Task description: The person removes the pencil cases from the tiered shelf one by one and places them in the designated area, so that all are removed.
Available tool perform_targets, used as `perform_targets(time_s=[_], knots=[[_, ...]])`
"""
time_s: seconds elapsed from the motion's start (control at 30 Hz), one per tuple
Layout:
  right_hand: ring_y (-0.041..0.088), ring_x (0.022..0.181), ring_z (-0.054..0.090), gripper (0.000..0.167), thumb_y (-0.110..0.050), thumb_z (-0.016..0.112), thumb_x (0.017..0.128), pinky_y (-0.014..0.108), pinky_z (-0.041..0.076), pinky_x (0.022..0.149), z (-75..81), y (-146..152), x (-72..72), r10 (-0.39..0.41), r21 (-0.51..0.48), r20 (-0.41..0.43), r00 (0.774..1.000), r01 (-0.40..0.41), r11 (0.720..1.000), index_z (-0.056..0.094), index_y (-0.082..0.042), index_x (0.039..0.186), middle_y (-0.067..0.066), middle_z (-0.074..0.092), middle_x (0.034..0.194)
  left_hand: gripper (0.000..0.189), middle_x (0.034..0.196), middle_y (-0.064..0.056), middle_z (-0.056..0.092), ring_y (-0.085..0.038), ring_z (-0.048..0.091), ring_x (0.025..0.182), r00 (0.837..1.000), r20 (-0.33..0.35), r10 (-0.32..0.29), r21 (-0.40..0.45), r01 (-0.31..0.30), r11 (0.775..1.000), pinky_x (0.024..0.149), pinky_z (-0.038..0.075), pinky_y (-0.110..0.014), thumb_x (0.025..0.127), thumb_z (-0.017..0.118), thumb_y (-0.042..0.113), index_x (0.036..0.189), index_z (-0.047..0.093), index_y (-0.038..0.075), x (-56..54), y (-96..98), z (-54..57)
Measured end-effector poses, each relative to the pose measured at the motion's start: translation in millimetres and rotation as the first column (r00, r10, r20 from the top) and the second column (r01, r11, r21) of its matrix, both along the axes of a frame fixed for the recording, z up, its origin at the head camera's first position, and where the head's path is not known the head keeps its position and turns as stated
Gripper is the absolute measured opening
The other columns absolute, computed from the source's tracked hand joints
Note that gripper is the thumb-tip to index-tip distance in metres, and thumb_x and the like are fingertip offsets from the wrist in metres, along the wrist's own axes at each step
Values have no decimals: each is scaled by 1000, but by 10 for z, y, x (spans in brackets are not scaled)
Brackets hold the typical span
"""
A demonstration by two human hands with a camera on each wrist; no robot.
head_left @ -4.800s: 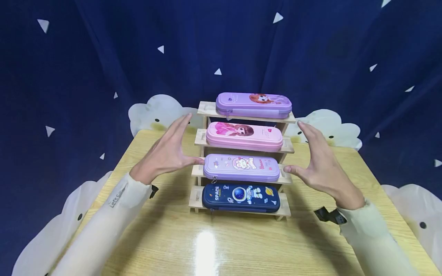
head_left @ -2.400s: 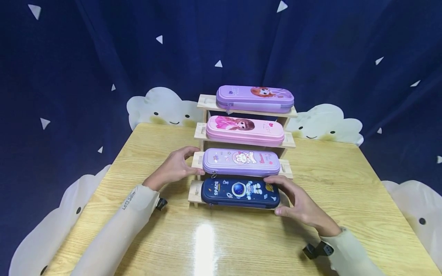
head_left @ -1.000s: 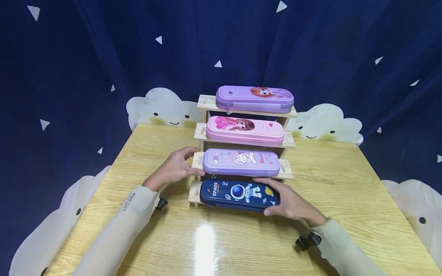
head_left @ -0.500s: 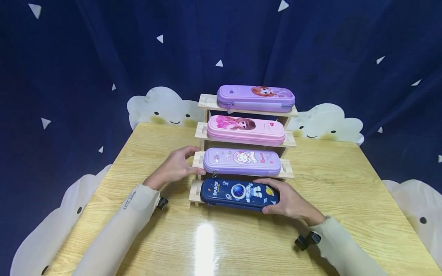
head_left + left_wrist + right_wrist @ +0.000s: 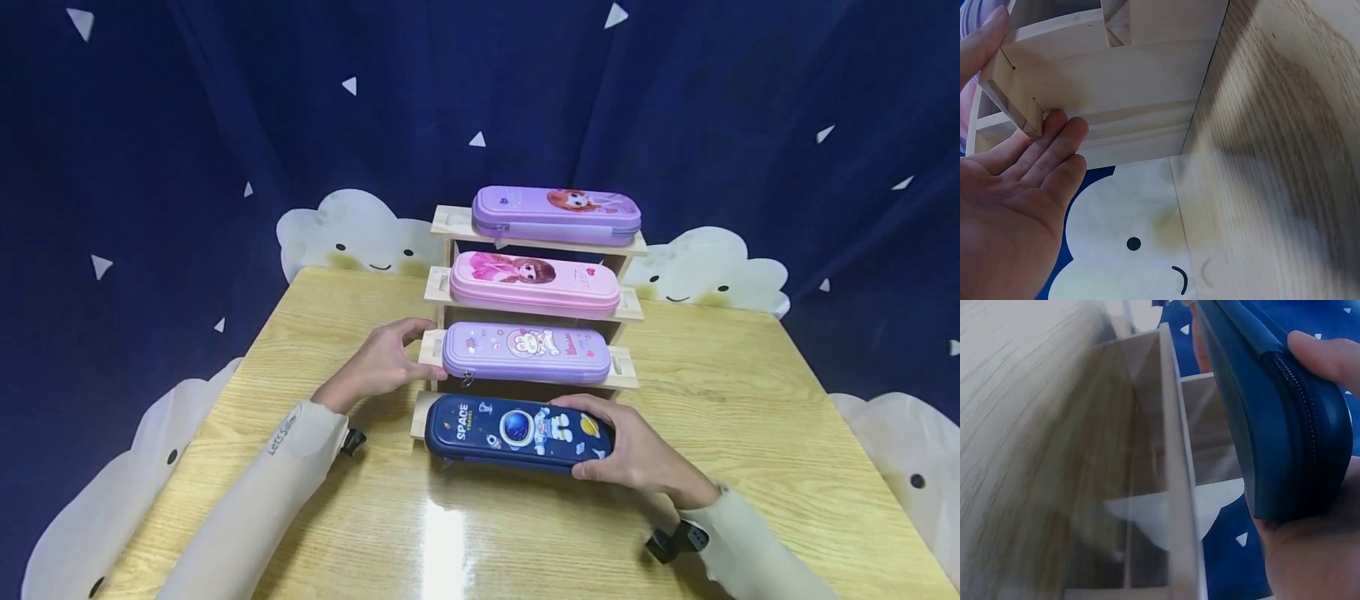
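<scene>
A navy pencil case [image 5: 480,450] with an astronaut print and the word SPACE is held at its right end by my right hand [image 5: 637,446]. In the right wrist view the case [image 5: 1279,437], zipper side showing, is raised clear of the wooden step. My left hand [image 5: 382,358] grips the left end of a step of the tiered wooden rack [image 5: 624,367], second from the bottom. The left wrist view has the left hand's [image 5: 1029,181] thumb above that board and its fingers under it. Beside that hand lies a lilac pencil case [image 5: 480,354] with a rabbit print.
Higher steps bear a pink pencil case [image 5: 480,292] with a girl print and a purple one [image 5: 525,208] at the top. The rack stands on a wood-grain table [image 5: 360,517]. Behind hang a dark blue curtain [image 5: 375,150] and white cloud cutouts [image 5: 352,225].
My right hand left the lilac case's right side, took hold of the navy case and lifted it forward off the bottom step. My left hand settled onto the rack's step end.
</scene>
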State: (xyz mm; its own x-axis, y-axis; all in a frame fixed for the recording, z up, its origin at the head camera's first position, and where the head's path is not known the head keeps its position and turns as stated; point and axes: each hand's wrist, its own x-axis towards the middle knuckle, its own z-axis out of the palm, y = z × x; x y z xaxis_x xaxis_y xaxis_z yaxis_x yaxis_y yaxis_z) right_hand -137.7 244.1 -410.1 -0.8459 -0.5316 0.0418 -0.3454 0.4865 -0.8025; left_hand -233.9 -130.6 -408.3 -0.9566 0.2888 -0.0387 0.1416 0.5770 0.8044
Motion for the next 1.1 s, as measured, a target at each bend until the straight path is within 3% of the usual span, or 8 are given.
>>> perform_targets(time_s=[0.13, 0.27, 0.4, 0.5, 0.67, 0.9, 1.1], knots=[[24, 115, 58, 75, -20, 86, 75, 26, 54, 90, 149, -7, 53, 12, -25, -26, 1000, -12, 1000, 54, -30, 143, 6, 60, 138, 86, 151, -8, 55, -35, 45, 146, 1000, -1, 2, 1, -2, 1000, 123, 33, -57, 69, 93, 41, 142, 54, 19, -3, 3, -7], [23, 117, 56, 76, -13, 84, 76, 27, 55, 92, 360, 11, 92, -25, -78, -57, 998, 21, 997, 54, -25, 144, 11, 56, 141, 79, 147, -10, 58, -34, 49, 142, 999, -32, -20, 26, 21, 999, 122, 37, -55, 73, 90, 34, 141, 54, 14, -11, 4, -23], [16, 121, 55, 80, -7, 84, 75, 22, 52, 95, 609, 29, 125, -114, -88, -111, 987, 104, 991, 53, -24, 146, 10, 54, 145, 76, 142, -12, 62, -35, 54, 139, 997, -62, -35, 52, 39, 998, 120, 41, -54, 73, 90, 28, 139, 56, 10, -19, 4, -31], [14, 123, 52, 81, -7, 84, 76, 18, 49, 96, 792, 32, 133, -173, -72, -158, 972, 163, 984, 51, -26, 147, 6, 54, 147, 83, 146, -12, 58, -36, 51, 140, 998, -51, -28, 32, 29, 999, 120, 40, -54, 71, 92, 34, 141, 54, 11, -16, 3, -31], [17, 124, 49, 81, -5, 83, 80, 13, 49, 94, 1051, 37, 79, -259, -107, -167, 951, 244, 964, 48, -27, 150, 1, 52, 147, 94, 153, -12, 52, -38, 47, 144, 999, -29, -20, 3, 20, 1000, 122, 37, -55, 66, 93, 45, 144, 52, 13, -13, -4, -39], [15, 121, 50, 79, -2, 80, 84, 8, 53, 88, 1271, 138, -99, -410, -226, -131, 903, 375, 899, 46, -27, 151, -2, 49, 145, 100, 154, -13, 51, -39, 46, 144, 1000, -16, -17, -3, 17, 1000, 121, 37, -56, 63, 93, 53, 145, 51, 15, 1, -14, -53], [17, 120, 51, 74, 4, 78, 82, 8, 55, 85, 1337, 254, -220, -485, -443, -112, 867, 394, 806, 52, -18, 147, 0, 52, 141, 100, 153, -12, 52, -39, 46, 144, 1000, -12, -14, 5, 14, 1000, 122, 36, -56, 61, 92, 57, 144, 52, 17, -2, -14, -42]])
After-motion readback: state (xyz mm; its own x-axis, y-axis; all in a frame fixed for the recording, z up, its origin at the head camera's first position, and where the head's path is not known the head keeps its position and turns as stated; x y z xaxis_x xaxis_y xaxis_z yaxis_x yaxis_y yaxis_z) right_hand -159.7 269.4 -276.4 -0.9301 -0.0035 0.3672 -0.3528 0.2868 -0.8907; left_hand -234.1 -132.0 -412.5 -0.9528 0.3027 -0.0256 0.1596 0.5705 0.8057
